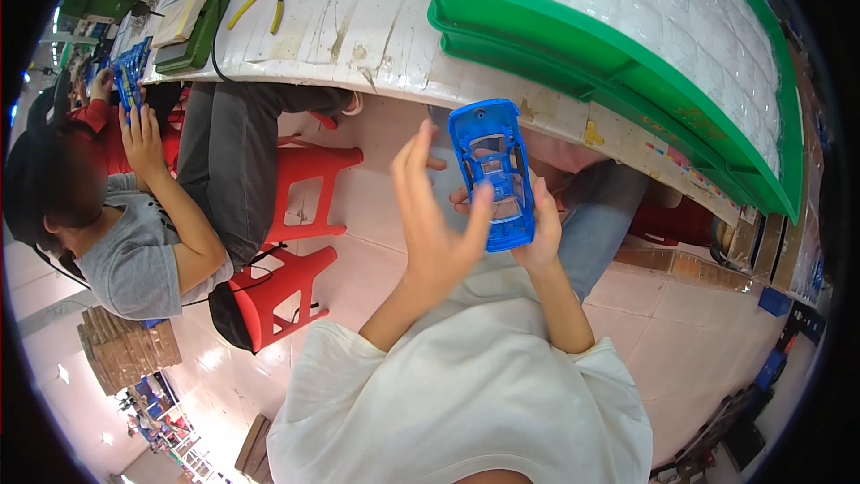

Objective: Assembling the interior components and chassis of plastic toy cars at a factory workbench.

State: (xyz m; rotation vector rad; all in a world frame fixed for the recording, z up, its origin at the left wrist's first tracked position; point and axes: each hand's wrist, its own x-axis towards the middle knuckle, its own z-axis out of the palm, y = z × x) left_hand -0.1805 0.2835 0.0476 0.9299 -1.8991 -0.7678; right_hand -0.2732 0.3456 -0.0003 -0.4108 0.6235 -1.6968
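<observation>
- Blue plastic car-shaped shell [509, 185], glossy, with window-like openings.
- Long axis points away from the body, lower end in the right hand [543, 235].

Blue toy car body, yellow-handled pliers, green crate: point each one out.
Blue toy car body [506, 185], head view: middle of the shell.
Yellow-handled pliers [278, 13], head view: one handle.
Green crate [548, 49], head view: its near side wall.

There are two hands, one left hand [436, 237] and one right hand [543, 235], one blue car shell [494, 177], one pair of yellow-handled cutters [279, 2], one large green crate [528, 49], one co-worker [134, 255] in grey, and, at left, two red stools [309, 161].
</observation>
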